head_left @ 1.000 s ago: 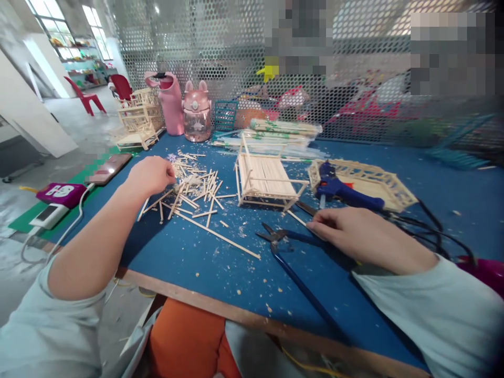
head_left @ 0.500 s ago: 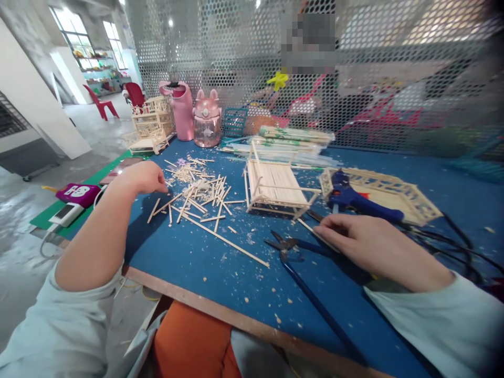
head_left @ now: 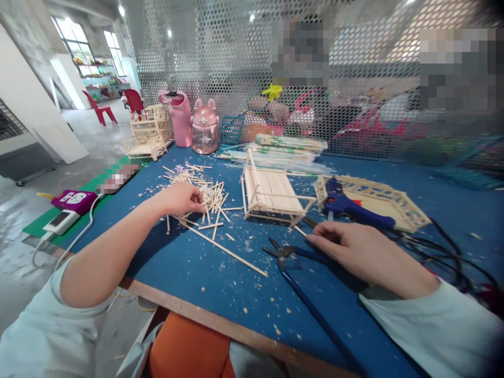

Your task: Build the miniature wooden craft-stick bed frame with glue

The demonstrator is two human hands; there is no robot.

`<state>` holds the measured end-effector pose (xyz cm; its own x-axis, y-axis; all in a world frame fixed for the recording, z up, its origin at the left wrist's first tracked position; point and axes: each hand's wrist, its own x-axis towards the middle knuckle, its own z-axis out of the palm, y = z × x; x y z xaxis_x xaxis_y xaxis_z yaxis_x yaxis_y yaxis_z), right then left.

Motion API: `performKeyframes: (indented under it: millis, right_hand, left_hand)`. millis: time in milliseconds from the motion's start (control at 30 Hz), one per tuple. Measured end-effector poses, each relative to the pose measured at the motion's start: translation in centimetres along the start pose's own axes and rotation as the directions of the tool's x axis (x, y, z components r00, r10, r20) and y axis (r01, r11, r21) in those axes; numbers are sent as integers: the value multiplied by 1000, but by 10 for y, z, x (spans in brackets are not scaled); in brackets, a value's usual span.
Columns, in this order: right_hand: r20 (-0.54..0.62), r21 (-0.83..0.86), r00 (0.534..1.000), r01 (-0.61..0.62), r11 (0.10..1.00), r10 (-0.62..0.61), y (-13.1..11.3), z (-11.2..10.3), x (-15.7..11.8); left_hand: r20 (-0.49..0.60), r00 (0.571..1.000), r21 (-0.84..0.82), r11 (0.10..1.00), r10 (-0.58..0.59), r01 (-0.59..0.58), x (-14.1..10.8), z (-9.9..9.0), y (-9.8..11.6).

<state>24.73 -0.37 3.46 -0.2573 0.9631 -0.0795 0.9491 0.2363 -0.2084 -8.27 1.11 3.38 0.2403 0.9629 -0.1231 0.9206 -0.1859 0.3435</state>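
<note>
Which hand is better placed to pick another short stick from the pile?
The left, I'd say. The left hand has its fingertips right at the pile. The right hand is farther off, beside the pliers, and seems to be pinching a thin stick.

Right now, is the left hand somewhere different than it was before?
Yes. The left hand has moved right, nearer the small stick frame; its fingers are now over the stick pile instead of at its left edge.
</note>
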Motion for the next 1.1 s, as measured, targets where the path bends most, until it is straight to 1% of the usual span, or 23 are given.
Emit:
performKeyframes:
  millis: [100, 200, 233, 267, 300, 333, 367, 400, 433, 500, 567, 667, 733, 767, 800, 833, 867, 900, 933, 1000, 1100]
  right_hand:
    - [-36, 13, 999, 38, 999, -37, 4, 2, 1]
    - [-69, 34, 996, 61, 998, -59, 8, 4, 2]
    - [-75, 43, 996, 59, 997, -56, 9, 5, 2]
    - [-78, 52, 996, 54, 997, -50, 10, 6, 2]
    - [-78, 61, 996, 49, 997, -44, 11, 6, 1]
    - [-77, 71, 996, 43, 997, -38, 11, 6, 1]
    - [-72, 82, 997, 41, 996, -35, 11, 6, 0]
    - [-66, 94, 997, 40, 995, -34, 11, 6, 0]
    - [-58, 107, 998, 40, 994, -34, 10, 6, 0]
    - [-49, 128, 998, 37, 991, -31, 10, 6, -1]
    - [-50, 143, 998, 31, 989, -24, 9, 6, -2]
    - [-72, 164, 997, 25, 986, -13, 10, 6, -3]
    - [-89, 175, 996, 29, 984, -14, 11, 6, -4]
    - [-98, 179, 995, 34, 983, -16, 12, 6, -4]
    - [-103, 184, 995, 38, 982, -19, 12, 6, -4]
    - [-106, 188, 994, 41, 981, -21, 12, 6, -4]
    - [-109, 192, 994, 45, 980, -25, 12, 6, -5]
    - [-109, 196, 994, 49, 979, -28, 12, 6, -5]
    - [-110, 201, 994, 52, 978, -31, 12, 6, -5]
    - [-112, 206, 993, 61, 977, -38, 11, 7, -5]
    - [-129, 203, 990, 77, 976, -51, 11, 9, -5]
  left_hand:
    - [-25, 998, 51, 997, -60, 61, -6, -7, -3]
    - [37, 994, 126, 988, -99, 94, -11, -12, -2]
    - [37, 994, 134, 986, -103, 97, -11, -11, 1]
    - [13, 996, 136, 987, -91, 88, -11, -8, 4]
    - [-60, 996, 146, 986, -72, 80, -10, -3, 9]
    - [-156, 988, 153, 988, 19, 5, -8, 3, 14]
    - [-191, 967, 189, 973, 170, -134, -5, 10, 20]
    - [-160, 943, 238, 938, 292, -251, -3, 18, 25]
    - [-112, 935, 263, 917, 337, -299, -2, 24, 29]
    - [-27, 943, 262, 913, 330, -312, -2, 32, 34]
    - [-6, 959, 265, 925, 282, -271, -5, 32, 33]
    - [-18, 978, 257, 947, 206, -194, -13, 19, 25]
    - [-40, 988, 190, 971, 153, -142, -16, 7, 15]
    - [-70, 991, 156, 982, 119, -107, -15, 1, 10]
    - [-120, 991, 134, 990, 62, -46, -12, -4, 4]
    - [-184, 983, 144, 989, -1, 28, -7, -9, -2]
    - [-236, 971, 185, 979, -39, 84, 0, -12, -7]
    - [-255, 966, 231, 967, -43, 104, 8, -14, -13]
    - [-251, 967, 278, 955, -32, 104, 17, -15, -17]
    - [-220, 976, 304, 951, 8, 60, 37, -13, -24]
    - [-176, 982, 333, 943, 70, -8, 62, -6, -27]
